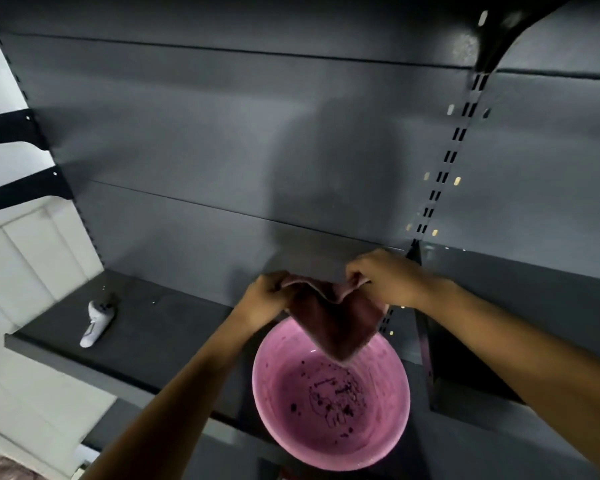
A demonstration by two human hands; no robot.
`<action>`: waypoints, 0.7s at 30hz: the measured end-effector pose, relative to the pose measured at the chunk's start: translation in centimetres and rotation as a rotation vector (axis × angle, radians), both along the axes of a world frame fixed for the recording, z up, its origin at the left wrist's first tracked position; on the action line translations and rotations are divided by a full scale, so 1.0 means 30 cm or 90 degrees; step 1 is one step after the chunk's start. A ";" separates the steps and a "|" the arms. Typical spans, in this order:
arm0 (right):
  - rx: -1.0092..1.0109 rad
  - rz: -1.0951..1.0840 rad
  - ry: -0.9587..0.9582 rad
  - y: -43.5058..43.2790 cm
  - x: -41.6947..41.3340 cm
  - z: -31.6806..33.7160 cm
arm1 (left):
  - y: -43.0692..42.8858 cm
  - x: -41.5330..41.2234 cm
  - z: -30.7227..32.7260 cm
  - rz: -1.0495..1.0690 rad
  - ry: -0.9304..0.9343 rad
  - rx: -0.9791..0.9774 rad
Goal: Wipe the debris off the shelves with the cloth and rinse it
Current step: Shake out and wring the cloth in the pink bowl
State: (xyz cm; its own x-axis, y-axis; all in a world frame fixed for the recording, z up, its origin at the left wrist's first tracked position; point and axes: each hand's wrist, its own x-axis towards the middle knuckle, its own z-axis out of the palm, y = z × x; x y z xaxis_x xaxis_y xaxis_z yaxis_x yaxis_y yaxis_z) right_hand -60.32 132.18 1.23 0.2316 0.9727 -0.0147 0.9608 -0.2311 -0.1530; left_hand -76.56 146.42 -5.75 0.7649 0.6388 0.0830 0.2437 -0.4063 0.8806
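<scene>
Dark pink cloth hangs spread between both hands, lower corner dipping just inside the pink basin, likely so drips and debris fall in. Left hand fingers pinched closed on the cloth's left top edge, right hand fingers pinched closed on the right one. Basin holds water with dark specks, at the shelf front edge. White controller-like object near shelf's left edge.

Two bare, sleeveless forearms
</scene>
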 end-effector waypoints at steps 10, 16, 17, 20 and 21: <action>-0.122 -0.076 -0.222 -0.036 0.021 -0.004 | 0.065 -0.059 0.002 -0.164 0.338 0.182; 0.001 -0.170 -0.019 -0.008 0.030 -0.017 | 0.054 -0.044 0.022 -0.158 0.207 -0.068; 0.033 -0.188 0.038 -0.001 0.025 -0.013 | 0.052 -0.046 0.021 -0.155 0.174 -0.175; 0.103 -0.238 0.127 0.020 -0.003 0.003 | 0.015 -0.040 0.010 -0.180 0.127 -0.380; 0.096 -0.238 0.135 0.025 -0.025 0.007 | -0.009 -0.031 0.004 -0.184 0.127 -0.404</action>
